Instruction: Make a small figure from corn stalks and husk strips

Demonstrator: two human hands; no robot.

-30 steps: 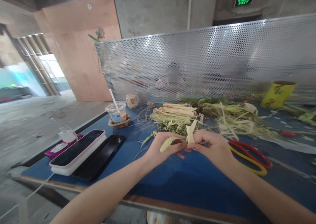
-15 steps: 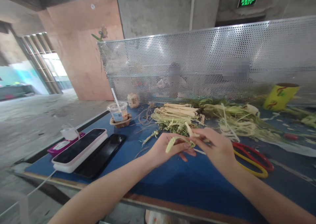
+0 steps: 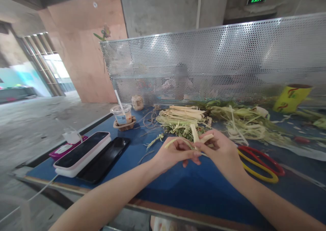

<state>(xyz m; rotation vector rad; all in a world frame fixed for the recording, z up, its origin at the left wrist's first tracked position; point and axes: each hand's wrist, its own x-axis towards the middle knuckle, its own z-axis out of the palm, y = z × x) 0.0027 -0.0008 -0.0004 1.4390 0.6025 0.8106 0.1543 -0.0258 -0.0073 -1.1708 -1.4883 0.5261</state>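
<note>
Over the blue table (image 3: 178,190) my two hands meet on a small pale husk piece (image 3: 195,135). My left hand (image 3: 175,153) pinches its lower end, and a thin strip (image 3: 175,141) curls away to the left from its fingers. My right hand (image 3: 220,151) is closed on the upper part, where two short pale stubs stick up. A pile of peeled pale stalks (image 3: 183,114) and green trimmings lies just behind my hands.
Red and yellow rings (image 3: 259,164) lie right of my right hand. Two phones (image 3: 84,149) and a pink case sit at the left, a plastic cup with a straw (image 3: 122,114) behind them. Green husks (image 3: 241,120), a yellow cup (image 3: 291,98) and a perforated metal screen (image 3: 216,61) stand behind.
The strip in my left hand has been peeled further out to the left and thinner. My right hand has turned the piece so its stubs point up.
</note>
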